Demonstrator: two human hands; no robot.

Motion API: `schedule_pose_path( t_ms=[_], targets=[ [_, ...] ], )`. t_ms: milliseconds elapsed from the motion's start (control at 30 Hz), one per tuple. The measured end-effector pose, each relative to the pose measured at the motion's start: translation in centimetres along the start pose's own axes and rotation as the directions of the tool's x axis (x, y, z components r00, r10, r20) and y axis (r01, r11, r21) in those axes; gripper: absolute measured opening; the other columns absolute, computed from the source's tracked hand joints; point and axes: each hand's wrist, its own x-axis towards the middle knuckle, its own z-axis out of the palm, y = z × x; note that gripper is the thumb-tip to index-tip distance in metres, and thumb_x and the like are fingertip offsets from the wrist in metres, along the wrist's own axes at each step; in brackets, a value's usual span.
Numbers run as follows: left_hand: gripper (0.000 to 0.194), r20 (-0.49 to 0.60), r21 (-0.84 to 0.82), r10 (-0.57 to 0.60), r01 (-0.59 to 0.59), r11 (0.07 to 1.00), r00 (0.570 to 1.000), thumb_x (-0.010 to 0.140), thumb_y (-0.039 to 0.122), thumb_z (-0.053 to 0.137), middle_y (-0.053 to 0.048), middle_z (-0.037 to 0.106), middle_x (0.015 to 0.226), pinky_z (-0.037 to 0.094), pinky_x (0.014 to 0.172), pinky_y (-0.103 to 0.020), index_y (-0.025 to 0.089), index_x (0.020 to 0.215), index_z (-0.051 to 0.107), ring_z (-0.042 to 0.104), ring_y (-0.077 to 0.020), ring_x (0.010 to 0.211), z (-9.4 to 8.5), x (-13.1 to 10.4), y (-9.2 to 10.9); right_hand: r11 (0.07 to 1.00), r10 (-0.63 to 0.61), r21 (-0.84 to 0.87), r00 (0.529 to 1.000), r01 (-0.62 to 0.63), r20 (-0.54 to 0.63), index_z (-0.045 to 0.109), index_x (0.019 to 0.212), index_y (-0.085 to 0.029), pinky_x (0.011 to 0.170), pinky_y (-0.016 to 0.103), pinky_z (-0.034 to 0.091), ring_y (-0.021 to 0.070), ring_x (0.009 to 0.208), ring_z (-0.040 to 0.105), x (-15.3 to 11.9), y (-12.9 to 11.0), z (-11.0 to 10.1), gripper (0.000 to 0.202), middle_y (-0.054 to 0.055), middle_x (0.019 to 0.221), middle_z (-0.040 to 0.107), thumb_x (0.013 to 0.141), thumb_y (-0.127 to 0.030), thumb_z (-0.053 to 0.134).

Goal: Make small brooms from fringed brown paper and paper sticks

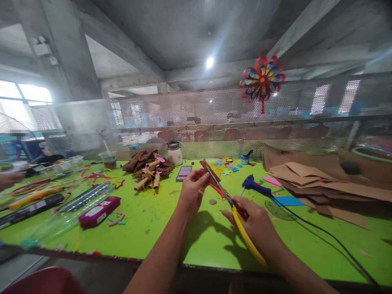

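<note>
Between thumb and fingers, my left hand (196, 188) pinches a small strip of brown paper (214, 170) above the green table (159, 232). My right hand (255, 220) is closed round a pair of scissors (243, 230) with yellow handles. Their blades reach up and left along the brown paper; whether they cut into it I cannot tell. A red-orange strip (217, 190) shows below the blades, and a small round brown disc (212, 201) lies beneath. Just beyond my right hand rests a blue hot glue gun (256, 187) with a black cord.
Brown paper sheets (312, 175) are piled on the right. At the back stand a phone (184, 173), a jar (174, 153) and rolled brown paper pieces (150, 175). A maroon case (99, 211) and clear plastic tubes (70, 216) lie left. Another person's hand (12, 179) shows far left.
</note>
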Motion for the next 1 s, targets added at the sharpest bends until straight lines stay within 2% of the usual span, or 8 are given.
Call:
schedule_pose_path(
  t_ms=[200, 467, 800, 1000],
  targets=[
    [0.022, 0.046, 0.016, -0.014, 0.013, 1.000, 0.999, 0.059, 0.013, 0.076, -0.001, 0.064, 0.070, 0.047, 0.065, -0.026, 0.012, 0.074, 0.060, 0.060, -0.0121, 0.065, 0.29, -0.31, -0.17, 0.999, 0.037, 0.039, 0.999, -0.037, 0.011, 0.059, 0.098, -0.016, 0.061, 0.028, 0.044, 0.0160, 0.064, 0.054, 0.14, 0.01, 0.05, 0.034, 0.005, 0.080, 0.062, 0.077, -0.043, 0.058],
    [0.020, 0.108, 0.044, -0.029, 0.024, 0.999, 0.994, 0.062, 0.015, 0.075, -0.001, 0.065, 0.070, 0.046, 0.065, -0.028, 0.013, 0.076, 0.060, 0.061, -0.0132, 0.064, 0.56, -0.68, -0.28, 0.995, 0.034, 0.093, 0.999, -0.033, -0.001, 0.059, 0.096, -0.017, 0.057, 0.025, 0.043, 0.0138, 0.059, 0.051, 0.10, 0.10, 0.42, 0.027, 0.002, 0.071, 0.059, 0.078, -0.037, 0.058],
    [0.020, 0.128, 0.062, -0.031, 0.024, 0.998, 0.991, 0.062, 0.016, 0.075, -0.001, 0.065, 0.071, 0.046, 0.063, -0.027, 0.014, 0.075, 0.059, 0.061, -0.0129, 0.064, 0.89, -0.82, -0.14, 0.994, -0.012, 0.105, 0.998, 0.018, -0.058, 0.060, 0.095, -0.016, 0.052, 0.022, 0.040, 0.0114, 0.053, 0.046, -0.07, 0.29, 0.69, 0.028, 0.000, 0.066, 0.057, 0.077, -0.037, 0.060],
    [0.021, 0.131, 0.072, -0.042, 0.032, 0.997, 0.990, 0.062, 0.017, 0.075, -0.001, 0.064, 0.071, 0.046, 0.062, -0.027, 0.013, 0.075, 0.059, 0.059, -0.0119, 0.063, 0.91, -0.90, -0.04, 0.993, 0.022, 0.114, 0.999, -0.016, -0.046, 0.060, 0.095, -0.016, 0.052, 0.022, 0.040, 0.0117, 0.054, 0.046, -0.18, 0.06, 0.40, 0.028, 0.000, 0.065, 0.057, 0.077, -0.037, 0.061]
  ],
)
